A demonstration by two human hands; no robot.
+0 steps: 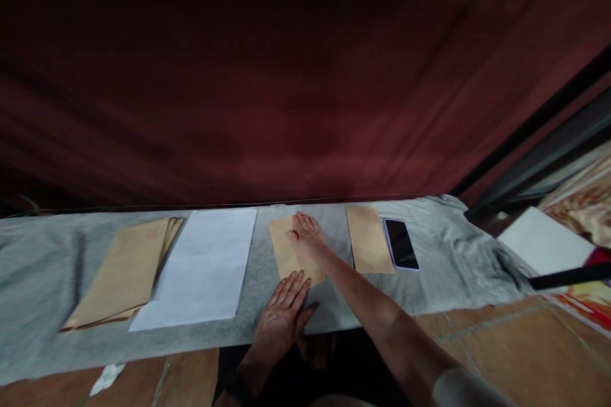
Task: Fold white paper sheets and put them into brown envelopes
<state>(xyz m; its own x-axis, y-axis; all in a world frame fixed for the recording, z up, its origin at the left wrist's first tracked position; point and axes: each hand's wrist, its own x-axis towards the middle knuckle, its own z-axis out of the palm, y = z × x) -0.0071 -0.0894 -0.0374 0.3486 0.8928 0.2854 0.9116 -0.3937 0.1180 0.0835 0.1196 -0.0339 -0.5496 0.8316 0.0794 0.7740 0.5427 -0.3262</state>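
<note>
A brown paper envelope lies flat on the grey cloth in front of me. My right hand rests on its upper right part, palm down with the fingers stretched out. Across its lower left corner reaches my left hand, also flat, with the fingertips on the paper and the palm on the cloth. Part of the envelope is hidden beneath both hands and the right forearm. Just to the right lies another brown envelope. A sheet of white paper is to the left.
Grey cloth covers the long narrow surface. At the left is a stack of larger brown envelopes; a phone lies at the right. Behind hangs a dark red curtain. A white scrap is on the tiled floor.
</note>
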